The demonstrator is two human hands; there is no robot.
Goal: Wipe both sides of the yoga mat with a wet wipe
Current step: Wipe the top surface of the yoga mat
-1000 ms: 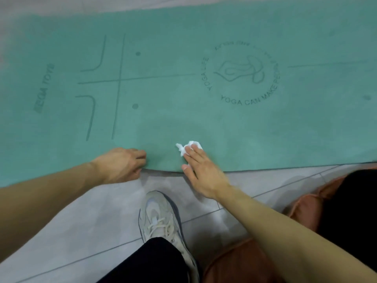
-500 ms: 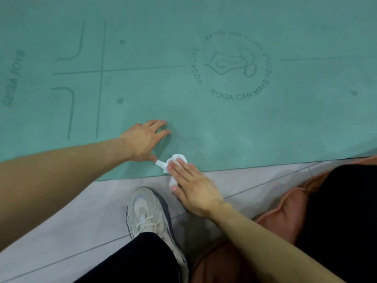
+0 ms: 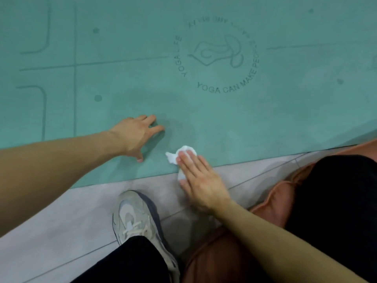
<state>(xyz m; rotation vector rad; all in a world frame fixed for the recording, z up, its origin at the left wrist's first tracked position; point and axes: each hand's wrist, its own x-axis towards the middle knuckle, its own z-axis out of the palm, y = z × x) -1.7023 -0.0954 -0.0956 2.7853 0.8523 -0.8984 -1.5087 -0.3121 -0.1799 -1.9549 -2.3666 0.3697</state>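
Wet wipe (image 3: pixel 184 154) lies crumpled at near edge of teal yoga mat (image 3: pixel 224 111), pinned under flat, straight fingers of right hand (image 3: pixel 199 180). Left hand (image 3: pixel 136 135), fingers spread, presses mat just left of wipe. Grey sneaker (image 3: pixel 138 223) on tiled floor (image 3: pixel 61 217).

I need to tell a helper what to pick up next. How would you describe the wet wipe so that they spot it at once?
Find the green yoga mat and follow its near edge by the grey floor. There the right hand presses flat on the wet wipe, the only crumpled white thing on the mat.
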